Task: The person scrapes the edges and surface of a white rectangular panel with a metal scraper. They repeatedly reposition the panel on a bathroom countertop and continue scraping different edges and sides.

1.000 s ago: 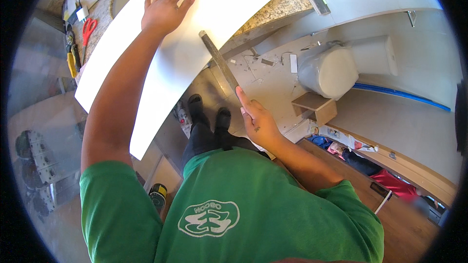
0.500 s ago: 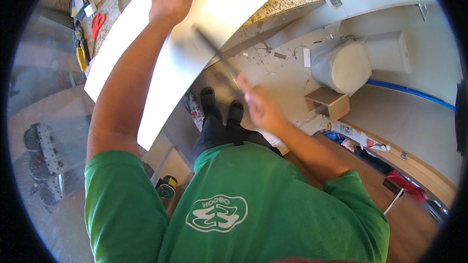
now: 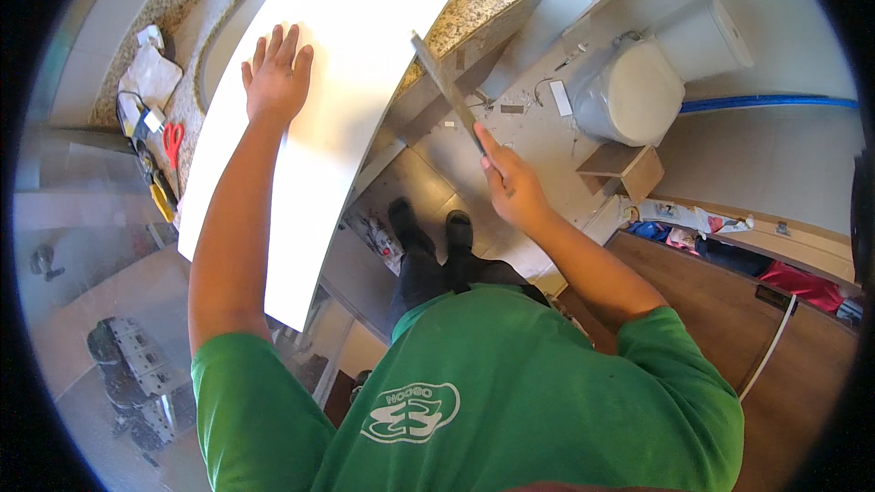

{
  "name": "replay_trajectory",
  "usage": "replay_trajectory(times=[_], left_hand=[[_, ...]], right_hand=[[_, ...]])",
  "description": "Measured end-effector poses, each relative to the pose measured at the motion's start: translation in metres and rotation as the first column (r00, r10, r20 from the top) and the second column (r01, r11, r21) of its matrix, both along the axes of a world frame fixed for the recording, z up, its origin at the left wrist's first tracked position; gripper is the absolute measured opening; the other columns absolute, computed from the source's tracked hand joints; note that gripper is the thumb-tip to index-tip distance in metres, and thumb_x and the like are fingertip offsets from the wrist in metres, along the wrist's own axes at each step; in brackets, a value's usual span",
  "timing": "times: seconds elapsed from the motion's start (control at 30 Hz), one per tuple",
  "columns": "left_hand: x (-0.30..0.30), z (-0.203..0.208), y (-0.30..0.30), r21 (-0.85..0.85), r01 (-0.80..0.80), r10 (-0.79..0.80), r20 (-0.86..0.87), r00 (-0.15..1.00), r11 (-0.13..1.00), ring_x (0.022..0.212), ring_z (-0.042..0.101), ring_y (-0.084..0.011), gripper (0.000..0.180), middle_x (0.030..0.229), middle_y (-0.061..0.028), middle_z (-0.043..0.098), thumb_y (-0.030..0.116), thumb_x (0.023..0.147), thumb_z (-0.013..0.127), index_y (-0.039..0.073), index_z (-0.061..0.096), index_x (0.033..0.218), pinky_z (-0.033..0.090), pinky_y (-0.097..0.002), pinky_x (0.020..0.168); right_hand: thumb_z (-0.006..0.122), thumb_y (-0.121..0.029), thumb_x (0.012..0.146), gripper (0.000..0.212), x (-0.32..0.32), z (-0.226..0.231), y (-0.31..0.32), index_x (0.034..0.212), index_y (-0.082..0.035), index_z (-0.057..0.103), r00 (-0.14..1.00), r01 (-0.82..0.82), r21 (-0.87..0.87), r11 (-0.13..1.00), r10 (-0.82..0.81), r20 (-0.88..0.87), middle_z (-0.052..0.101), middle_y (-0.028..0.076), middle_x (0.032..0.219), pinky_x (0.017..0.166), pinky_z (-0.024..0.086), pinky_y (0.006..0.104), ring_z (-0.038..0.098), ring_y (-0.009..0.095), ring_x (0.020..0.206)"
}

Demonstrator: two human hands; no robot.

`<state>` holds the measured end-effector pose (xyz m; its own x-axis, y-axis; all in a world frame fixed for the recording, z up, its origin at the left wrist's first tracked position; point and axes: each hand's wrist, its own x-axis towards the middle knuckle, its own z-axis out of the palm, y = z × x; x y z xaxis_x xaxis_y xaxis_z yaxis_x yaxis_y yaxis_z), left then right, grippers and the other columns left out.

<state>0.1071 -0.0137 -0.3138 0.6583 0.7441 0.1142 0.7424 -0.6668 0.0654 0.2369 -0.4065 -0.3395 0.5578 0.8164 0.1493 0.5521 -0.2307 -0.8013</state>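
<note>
A large white panel (image 3: 342, 64) lies over the granite counter, its near end jutting out past the counter. My left hand (image 3: 276, 84) rests flat on the panel with fingers spread. My right hand (image 3: 518, 189) is wrapped round the near end of a long, flat grey file (image 3: 447, 82). The file points forward and left, its far tip at the panel's right edge. Whether the tip touches the panel, I cannot tell.
Red-handled scissors (image 3: 173, 141), yellow-handled pliers (image 3: 163, 198) and a white charger (image 3: 154, 118) lie on the counter's left. A toilet (image 3: 643, 96) stands at right, near a small wooden box (image 3: 622, 170). Scraps litter the floor (image 3: 428, 178).
My right hand has drawn the file off to the right, from over the panel to its edge. My left hand stays flat on the panel. The whole view has shifted.
</note>
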Motion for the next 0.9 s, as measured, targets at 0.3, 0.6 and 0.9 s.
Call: replay_trajectory(times=[0.3,0.6,0.9], left_hand=[[0.047,0.006,0.006,-0.033,0.001,-0.003,-0.056,0.998,0.999,0.160,0.016,-0.0278,0.069,0.172,-0.0023,0.025,0.066,0.105,0.034,0.029,0.034,0.163,0.008,-0.0525,0.129],[0.045,0.010,0.001,-0.012,0.020,-0.021,-0.094,0.995,1.000,0.160,0.014,-0.0294,0.072,0.173,-0.0026,0.022,0.069,0.105,0.031,0.030,0.028,0.165,0.007,-0.0536,0.129],[0.044,0.007,0.002,0.021,0.037,-0.035,-0.085,0.996,0.999,0.160,0.015,-0.0303,0.072,0.173,-0.0039,0.023,0.068,0.104,0.032,0.029,0.030,0.165,0.009,-0.0557,0.128]], right_hand=[[0.058,0.003,0.096,0.069,0.004,-0.019,0.000,0.158,-0.022,0.045,1.000,0.022,0.037,0.999,-0.021,-0.019,0.056,0.014,0.081,0.068,0.049,0.0393,0.057,0.031,0.071],[0.054,0.000,0.098,0.066,0.051,-0.013,0.072,0.158,-0.026,0.046,0.990,0.102,0.015,0.995,-0.100,-0.100,0.068,0.016,0.097,0.082,0.054,0.0386,0.066,0.035,0.086],[0.052,-0.002,0.100,0.060,0.042,0.002,0.047,0.156,-0.024,0.048,0.989,0.056,-0.035,0.998,-0.060,-0.135,0.069,0.021,0.096,0.085,0.055,0.0404,0.068,0.037,0.088]])
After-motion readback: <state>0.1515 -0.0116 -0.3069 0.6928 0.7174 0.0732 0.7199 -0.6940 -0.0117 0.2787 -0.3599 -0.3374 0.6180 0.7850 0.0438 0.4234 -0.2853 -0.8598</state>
